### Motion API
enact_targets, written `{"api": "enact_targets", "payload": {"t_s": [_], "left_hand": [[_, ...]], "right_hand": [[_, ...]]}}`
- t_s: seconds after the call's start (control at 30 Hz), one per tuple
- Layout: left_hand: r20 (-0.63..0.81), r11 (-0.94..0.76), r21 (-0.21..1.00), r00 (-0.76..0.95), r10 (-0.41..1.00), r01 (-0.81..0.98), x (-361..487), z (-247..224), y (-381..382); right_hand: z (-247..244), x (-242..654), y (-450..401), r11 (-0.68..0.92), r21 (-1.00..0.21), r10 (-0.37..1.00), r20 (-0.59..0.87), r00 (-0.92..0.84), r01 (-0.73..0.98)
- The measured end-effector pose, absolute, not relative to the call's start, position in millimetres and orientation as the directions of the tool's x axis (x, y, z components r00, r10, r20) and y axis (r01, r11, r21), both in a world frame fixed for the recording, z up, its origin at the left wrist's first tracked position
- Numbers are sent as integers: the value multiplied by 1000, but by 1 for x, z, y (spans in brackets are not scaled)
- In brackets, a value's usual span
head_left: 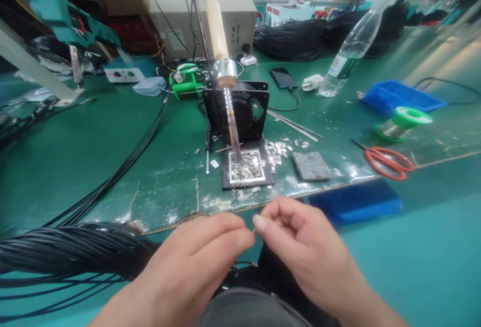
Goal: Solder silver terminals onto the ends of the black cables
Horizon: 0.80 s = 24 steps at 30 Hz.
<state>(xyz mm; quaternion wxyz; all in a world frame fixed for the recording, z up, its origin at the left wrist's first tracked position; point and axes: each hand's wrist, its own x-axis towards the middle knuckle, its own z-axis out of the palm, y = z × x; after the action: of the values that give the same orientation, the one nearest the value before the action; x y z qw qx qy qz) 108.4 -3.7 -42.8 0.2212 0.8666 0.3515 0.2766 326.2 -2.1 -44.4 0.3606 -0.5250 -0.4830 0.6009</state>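
My left hand [203, 247] and my right hand [300, 247] meet in front of the table's front edge, fingertips almost touching. Both are closed in a pinch; a tiny piece shows between them, too small to name. Beyond them a soldering iron [233, 131] with a wooden handle hangs tip down over a white-framed tray [231, 179] of small metal bits. Behind the iron stands a black fan [257, 111]. Small metal pieces [276, 151] lie scattered to the right of the tray, near a grey sponge-like block [311, 166].
Red-handled scissors [389, 162], a solder spool [404, 122], a blue bin [402, 97] and a bottle [349, 51] stand right. A blue tray [356, 201] is below the edge. A thick black cable bundle [75, 249] lies left. A phone [283, 78] lies behind.
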Motion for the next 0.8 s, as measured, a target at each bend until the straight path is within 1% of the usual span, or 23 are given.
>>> {"api": "enact_targets", "payload": {"t_s": [0.07,0.13,0.3,0.4,0.47,0.57,0.63,0.7,0.8], "left_hand": [[354,-687,503,601,717,523,104,-48,-7],[353,-701,483,616,704,525,104,-51,-8],[254,-607,612,602,757,506,116,-52,-6],[181,-561,639,607,774,526,120,-52,-5],[162,-522,659,575,802,541,122,-53,-5],[185,-481,711,523,832,514,123,-52,-5],[204,-481,724,512,834,495,123,-51,-4],[223,-515,705,536,814,488,123,-49,-4],[325,-627,637,581,746,449,121,-51,-4]], "right_hand": [[-46,327,-2,-274,-959,940,-284,-189,74],[-46,327,-2,-280,-957,938,-289,-190,75],[-47,327,-3,-295,-954,934,-301,-190,61],[-47,327,-4,-308,-951,931,-308,-197,35],[-48,327,-4,-311,-950,931,-309,-195,22],[-48,327,-5,-313,-950,932,-311,-187,20],[-48,327,-5,-311,-950,933,-311,-183,29],[-48,326,-5,-307,-951,933,-309,-183,40],[-49,326,-4,-298,-953,934,-303,-191,54]]}}
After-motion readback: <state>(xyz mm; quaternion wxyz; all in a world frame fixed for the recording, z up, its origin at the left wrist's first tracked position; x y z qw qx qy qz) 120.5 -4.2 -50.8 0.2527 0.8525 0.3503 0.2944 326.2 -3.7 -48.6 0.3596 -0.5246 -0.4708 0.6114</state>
